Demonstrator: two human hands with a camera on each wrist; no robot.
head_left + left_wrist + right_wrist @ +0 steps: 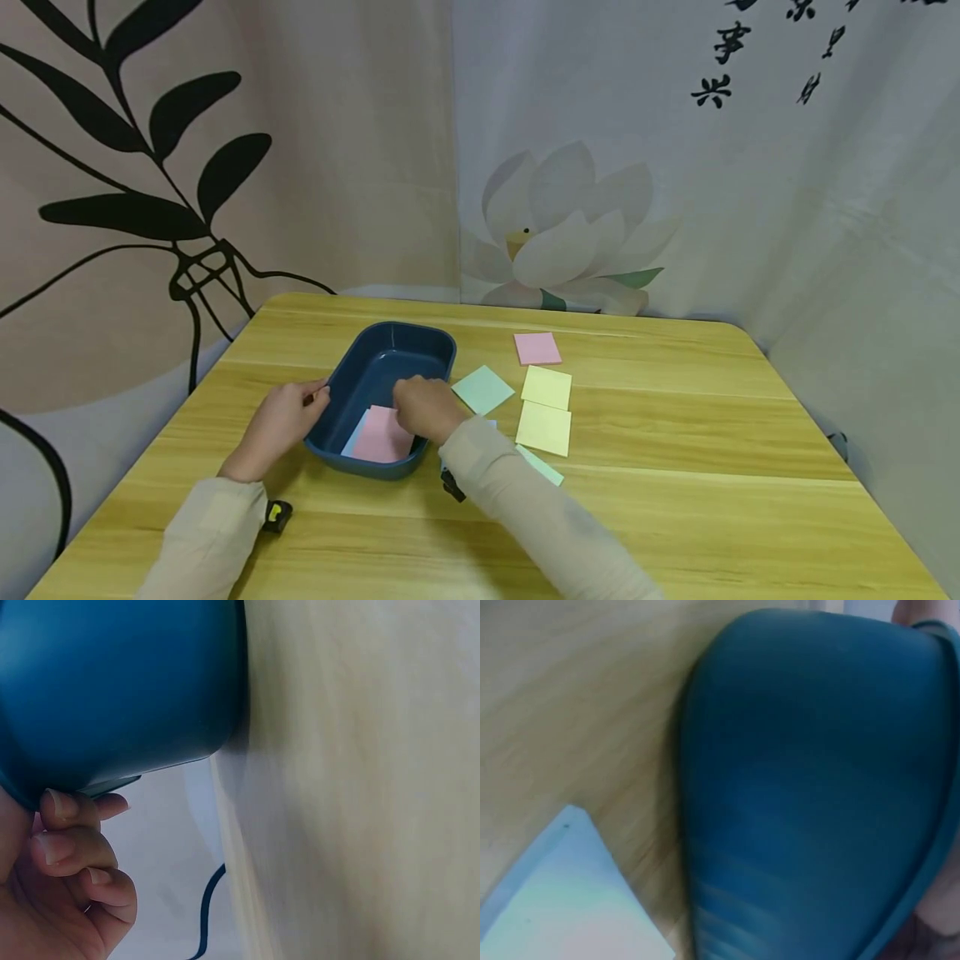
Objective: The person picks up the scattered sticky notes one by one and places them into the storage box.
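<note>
Here's the square pink paper note (382,437), inside the rounded dark-blue plastic-looking tray (375,385) at its near end, overlapping a pale-blue paper square (356,437); best settled flat, I'd say, wrist clear of the rim; the right hand (429,408) curls down beside it, fingertips hidden, so I can't tell whether it pinches anything; the left hand (279,423) grips the tray's left rim, fingers bent; yellow paper squares (544,427) lie rightward.

The tray (378,375) looks smooth, glossy plastic, the notes (543,428) matt paper, the table (675,517) smooth grained wood.
</note>
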